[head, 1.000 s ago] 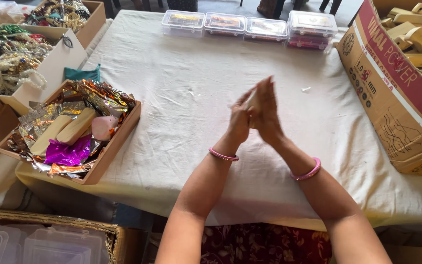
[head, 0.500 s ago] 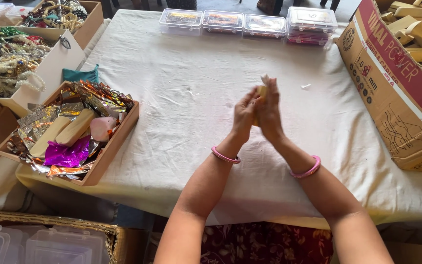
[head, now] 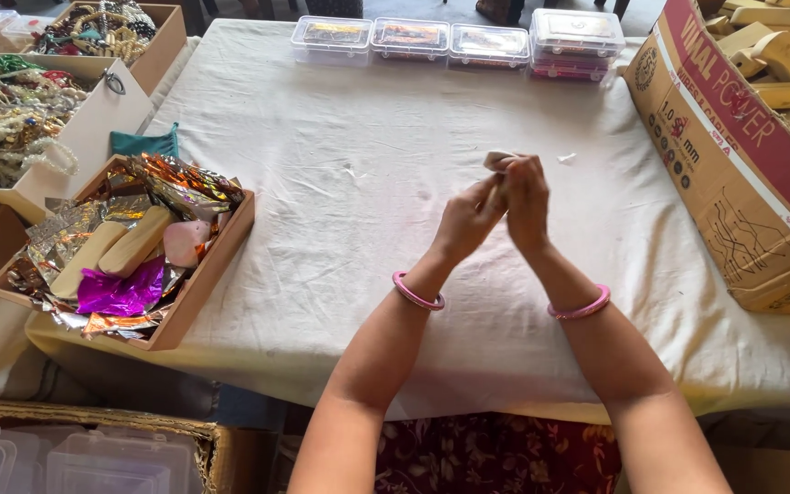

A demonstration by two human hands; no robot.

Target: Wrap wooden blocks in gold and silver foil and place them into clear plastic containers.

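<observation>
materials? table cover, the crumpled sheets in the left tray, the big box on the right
Table cover: woven cloth, off-white and matte, going by its creases and soft drape over the edge. Crumpled sheets in the tray: likely metallic foil, given the sharp crinkles and the purple, gold and silver glare. Big box: corrugated cardboard by the look, brown and matte with a red printed band.

Two bare forearms in view, no sleeves. Left hand (head: 466, 222) and right hand (head: 528, 201) bare: no gloves, no rings discernible. Pink bangle (head: 418, 293) on left wrist, thin, smooth, glossy. Matching pink bangle (head: 580, 306) on right wrist, same thickness and shine. Both bangles plain, no stones or pattern visible. Garment (head: 496, 457) at lap, dark maroon with pale floral print. Nail detail too small to tell.
</observation>
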